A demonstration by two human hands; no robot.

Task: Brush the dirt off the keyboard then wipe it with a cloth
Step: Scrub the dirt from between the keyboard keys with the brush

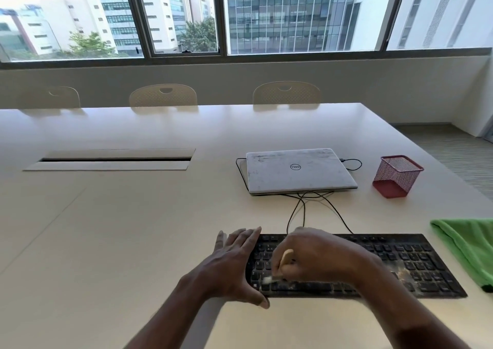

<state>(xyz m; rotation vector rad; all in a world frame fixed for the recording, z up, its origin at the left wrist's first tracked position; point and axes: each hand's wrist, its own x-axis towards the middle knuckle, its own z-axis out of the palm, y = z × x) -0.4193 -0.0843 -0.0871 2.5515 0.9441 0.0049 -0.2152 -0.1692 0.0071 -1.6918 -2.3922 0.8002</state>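
Observation:
A black keyboard (pixel 400 263) lies near the table's front edge, with pale dust on its right part and along the bottom row. My right hand (pixel 320 255) is over the keyboard's left half, shut on a small brush (pixel 284 260) with a pale wooden handle. The brush's light bristles touch the keys at the lower left. My left hand (pixel 234 263) rests flat with spread fingers against the keyboard's left end, thumb along its front edge. A green cloth (pixel 469 244) lies to the right of the keyboard.
A shut silver laptop (pixel 298 169) sits behind the keyboard, with black cables (pixel 304 207) running toward the keyboard. A red mesh pen cup (pixel 397 176) stands to the laptop's right. A cable slot (pixel 114 159) is set into the white table (pixel 120 242). Chairs (pixel 163 95) line the far side.

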